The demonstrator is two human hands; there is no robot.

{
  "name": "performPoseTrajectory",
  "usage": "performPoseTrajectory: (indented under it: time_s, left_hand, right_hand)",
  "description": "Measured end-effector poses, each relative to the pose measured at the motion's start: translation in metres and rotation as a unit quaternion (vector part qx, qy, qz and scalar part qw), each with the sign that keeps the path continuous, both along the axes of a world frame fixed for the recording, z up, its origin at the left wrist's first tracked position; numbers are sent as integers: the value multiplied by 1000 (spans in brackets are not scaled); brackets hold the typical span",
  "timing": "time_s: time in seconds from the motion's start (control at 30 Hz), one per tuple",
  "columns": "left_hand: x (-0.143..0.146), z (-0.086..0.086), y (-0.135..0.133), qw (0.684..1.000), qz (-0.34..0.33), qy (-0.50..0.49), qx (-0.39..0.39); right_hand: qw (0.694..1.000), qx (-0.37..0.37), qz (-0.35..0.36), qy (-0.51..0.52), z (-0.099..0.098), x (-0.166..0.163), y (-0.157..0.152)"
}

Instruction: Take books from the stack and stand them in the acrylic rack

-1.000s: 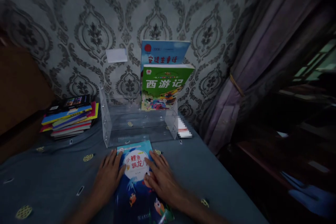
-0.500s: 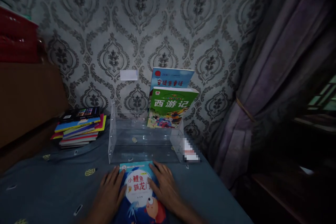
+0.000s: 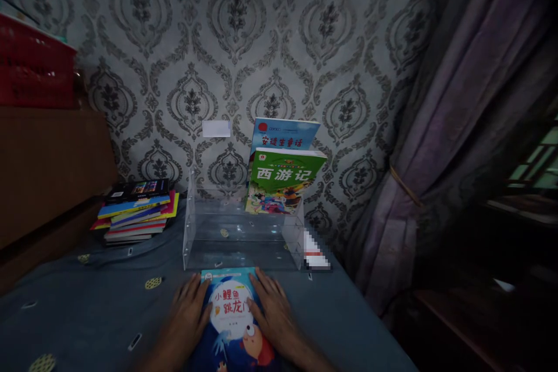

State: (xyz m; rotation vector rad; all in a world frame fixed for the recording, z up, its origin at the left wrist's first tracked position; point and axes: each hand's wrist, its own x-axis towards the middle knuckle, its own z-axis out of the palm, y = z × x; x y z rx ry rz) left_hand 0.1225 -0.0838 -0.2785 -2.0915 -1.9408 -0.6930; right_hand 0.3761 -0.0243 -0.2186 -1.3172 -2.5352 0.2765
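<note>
A blue picture book [image 3: 233, 325] with red Chinese lettering and a red fish lies cover up on the dark blue patterned cloth. My left hand [image 3: 187, 314] rests along its left edge, fingers stretched forward and the thumb on the cover. On the opposite edge, my right hand [image 3: 274, 314] lies with fingers spread, its thumb also over the cover. Just beyond the book stands a clear acrylic stepped rack [image 3: 238, 256]. Toward the rack's right end, a green book [image 3: 281, 177] leans in front of a light blue book [image 3: 283, 133].
To the left is a stack of books [image 3: 137, 209] beside a brown box-like piece [image 3: 52, 168] with a red basket [image 3: 35, 64] on top. A pixelated white item [image 3: 316, 253] lies right of the rack. The cloth's edge drops off near the tied curtain [image 3: 401, 232].
The view has shifted slightly, moving the scene a little within the frame. Both hands keep their places on the blue picture book.
</note>
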Motion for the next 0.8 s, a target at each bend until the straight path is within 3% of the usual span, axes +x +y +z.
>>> performPoseTrajectory:
  time_s: [0.27, 0.47, 0.63, 0.8]
  left_hand:
    - [6, 35, -14, 998, 3, 38, -54]
    - [5, 41, -16, 997, -9, 31, -66]
    - [5, 46, -17, 997, -31, 14, -64]
    - [1, 56, -14, 993, -65, 7, -96]
  right_hand:
    - [1000, -24, 5, -4, 9, 3, -32]
    - [1000, -11, 13, 17, 9, 9, -47]
    - [1000, -23, 13, 7, 15, 8, -46]
    - [999, -14, 19, 33, 8, 9, -43]
